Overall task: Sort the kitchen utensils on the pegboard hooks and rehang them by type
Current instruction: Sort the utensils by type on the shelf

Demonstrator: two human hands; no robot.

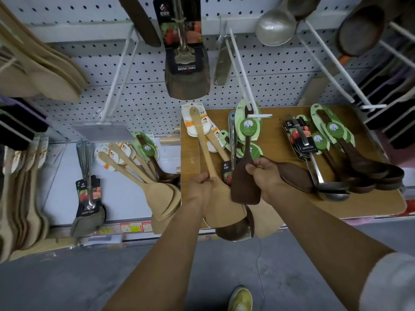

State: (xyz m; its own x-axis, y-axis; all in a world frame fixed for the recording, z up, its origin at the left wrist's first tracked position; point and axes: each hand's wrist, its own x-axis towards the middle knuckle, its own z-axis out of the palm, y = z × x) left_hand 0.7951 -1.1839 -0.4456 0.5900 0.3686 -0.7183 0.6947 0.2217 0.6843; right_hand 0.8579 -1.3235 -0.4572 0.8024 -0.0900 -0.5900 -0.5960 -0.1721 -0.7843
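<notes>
white pegboard [143, 70] behind; wooden table [278, 122] bearing piled utensils; right hand [265, 176] curled round a dark wooden spatula [246, 176], its green tag near a hook [242, 66]; left hand [199, 189] gripping a pale wooden spatula [215, 176].

A yellow-green shoe [240, 298] stands on grey concrete floor [67, 277]; price labels [132, 227] line the shelf edge.

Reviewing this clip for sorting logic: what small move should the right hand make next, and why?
Probably slide the dark wooden spatula further onto the white hook. The right hand holds its handle, and its green tag sits at the hook's tip. The left hand only holds a pale spatula.
</notes>
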